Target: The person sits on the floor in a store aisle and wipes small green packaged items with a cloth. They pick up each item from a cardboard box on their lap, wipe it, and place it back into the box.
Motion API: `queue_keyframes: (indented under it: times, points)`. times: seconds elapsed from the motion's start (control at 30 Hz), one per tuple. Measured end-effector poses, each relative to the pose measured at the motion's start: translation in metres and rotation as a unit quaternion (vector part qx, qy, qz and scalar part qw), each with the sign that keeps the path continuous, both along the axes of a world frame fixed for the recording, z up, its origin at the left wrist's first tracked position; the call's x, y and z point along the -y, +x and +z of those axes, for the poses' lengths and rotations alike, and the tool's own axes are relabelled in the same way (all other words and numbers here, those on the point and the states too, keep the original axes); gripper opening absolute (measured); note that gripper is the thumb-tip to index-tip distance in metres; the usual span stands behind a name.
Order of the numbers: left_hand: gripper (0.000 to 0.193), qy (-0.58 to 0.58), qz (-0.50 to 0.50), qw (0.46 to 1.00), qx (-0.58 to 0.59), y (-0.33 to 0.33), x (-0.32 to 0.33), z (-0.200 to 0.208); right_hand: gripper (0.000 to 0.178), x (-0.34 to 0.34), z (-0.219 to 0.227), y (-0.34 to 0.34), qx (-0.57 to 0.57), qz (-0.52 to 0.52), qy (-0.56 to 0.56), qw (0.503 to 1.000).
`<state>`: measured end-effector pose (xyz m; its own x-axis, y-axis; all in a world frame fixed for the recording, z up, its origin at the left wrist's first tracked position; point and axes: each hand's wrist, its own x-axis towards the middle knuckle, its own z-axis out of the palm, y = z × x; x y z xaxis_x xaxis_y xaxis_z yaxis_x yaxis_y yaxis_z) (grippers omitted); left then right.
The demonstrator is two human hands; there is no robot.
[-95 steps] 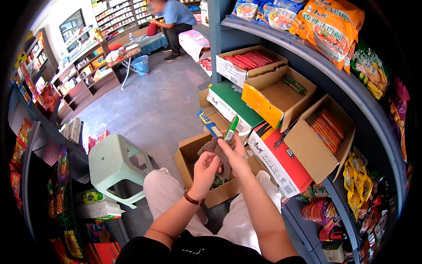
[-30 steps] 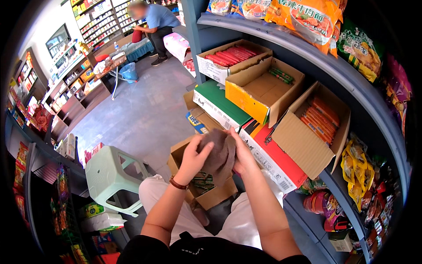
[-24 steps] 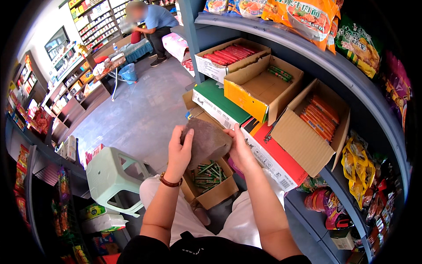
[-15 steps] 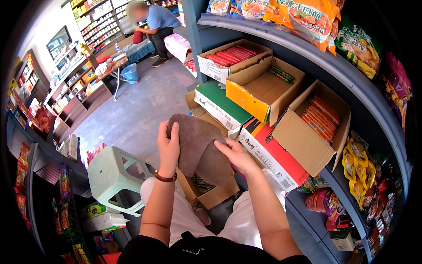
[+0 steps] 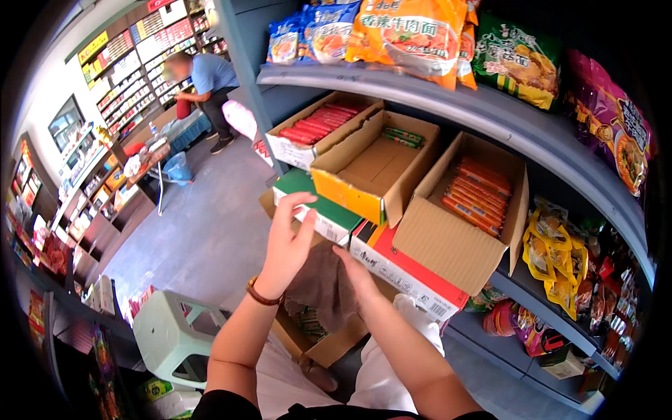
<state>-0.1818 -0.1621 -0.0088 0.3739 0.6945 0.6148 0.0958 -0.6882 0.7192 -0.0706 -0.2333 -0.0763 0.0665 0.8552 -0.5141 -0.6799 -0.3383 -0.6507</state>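
A brown cloth [image 5: 323, 283] hangs in loose folds from my right hand [image 5: 360, 276], which grips its upper edge. Just left of it is my left hand [image 5: 290, 238], raised with fingers apart and holding nothing; its fingertips are in front of the green carton [image 5: 329, 210]. Beyond them stands a yellow open box [image 5: 350, 192] with a few green-wrapped sticks [image 5: 404, 137] at its far end. Below the cloth, an open cardboard box [image 5: 336, 348] on the floor contains more green-wrapped sticks, partly hidden by the cloth.
On the shelf, open boxes of red sticks [image 5: 325, 124] and orange sticks [image 5: 479, 194] flank the yellow box. A red carton [image 5: 413, 269] lies below. Noodle packets [image 5: 409, 38] line the shelf above. A pale green stool [image 5: 168, 332] stands left. Another person [image 5: 210, 77] sits far off.
My left hand has let go of the cloth and moved up toward the boxes. The cloth now droops from my right hand. The view has shifted toward the shelf.
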Motion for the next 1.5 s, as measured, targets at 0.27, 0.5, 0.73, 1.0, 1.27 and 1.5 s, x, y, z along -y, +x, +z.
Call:
queue_keyframes:
  times: [0.27,0.5,0.73,1.0,1.27,1.5]
  points:
    - [0.029,0.092,-0.135,0.954,-0.251,0.156,-0.122,0.018,0.071,-0.026,-0.032,-0.012,0.097,0.006,0.049,0.994]
    - [0.04,0.183,-0.069,0.862,-0.468,0.283,-0.203,-0.008,0.052,-0.073,-0.086,-0.024,0.114,-0.014,0.184,0.976]
    - [0.043,0.184,-0.04,0.928,-0.32,0.326,-0.225,-0.039,0.05,-0.068,-0.07,-0.022,0.085,0.025,0.221,0.971]
    - [0.039,0.183,-0.066,0.97,-0.145,0.322,-0.209,-0.037,0.051,-0.061,-0.07,-0.015,0.053,0.014,0.183,0.982]
    - [0.025,0.289,0.072,0.913,-0.28,0.203,-0.158,0.021,0.039,-0.057,-0.044,-0.008,-0.235,-0.04,0.066,0.969]
    - [0.013,0.058,0.112,0.991,0.048,0.025,-0.046,0.007,0.052,-0.04,-0.036,-0.002,-0.201,-0.071,0.04,0.976]
